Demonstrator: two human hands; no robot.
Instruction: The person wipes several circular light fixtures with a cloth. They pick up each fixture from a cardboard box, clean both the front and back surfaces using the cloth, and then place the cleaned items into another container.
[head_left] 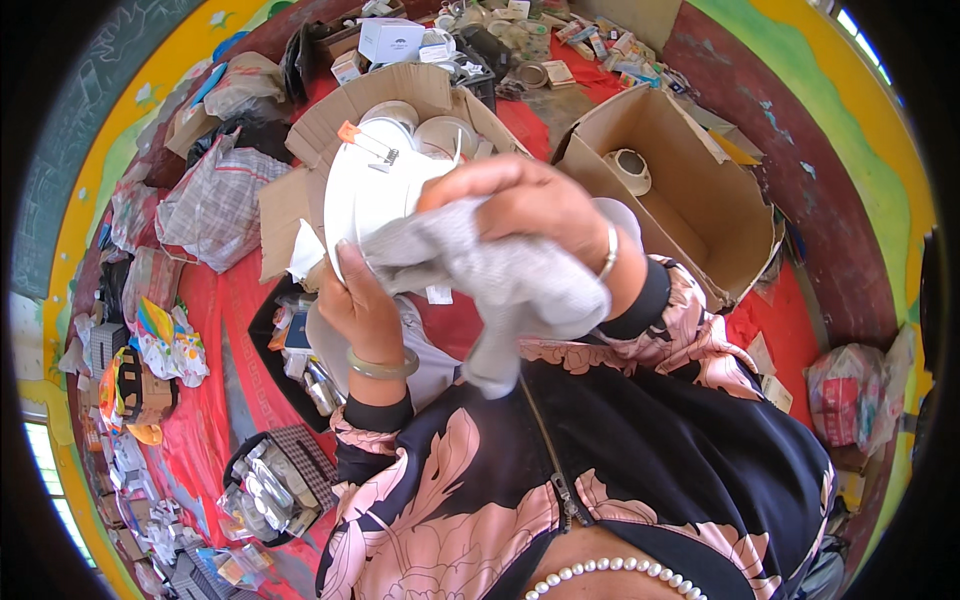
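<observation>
On the far left, a green chalkboard (pixel 70 110) stands beside a yellow-and-green painted wall border. Next comes a bulging pale plaid bag (pixel 225 205) on the red floor covering (pixel 235 300); nearer the person, a dark checked basket (pixel 315 465) holds white and clear packaged pieces. To its upper right, a black bin (pixel 268 352) with small packaged items inside is partly covered by the left forearm.

The left hand (pixel 362 310), a pale green bangle (pixel 383 368) at its wrist, grips the lower rim of a white round downlight (pixel 350 195); the thumb shows at the edge, while the other fingers are mostly hidden. The downlight is tilted up in front of the person, with a metal spring clip (pixel 383 160) and an orange piece (pixel 348 132) near its top. Behind it, an open cardboard box (pixel 415 85) contains more round white fixtures (pixel 440 135).

The right hand (pixel 540 205), wearing a silver bangle (pixel 610 250), has its fingers curled on a grey knit glove (pixel 530 285), bunched against the downlight's right side and hanging loosely below. Right of that hand, a larger open carton (pixel 740 235) has one round white fitting (pixel 630 172) inside. At the far right sits a clear plastic bag (pixel 850 390) with red contents.
</observation>
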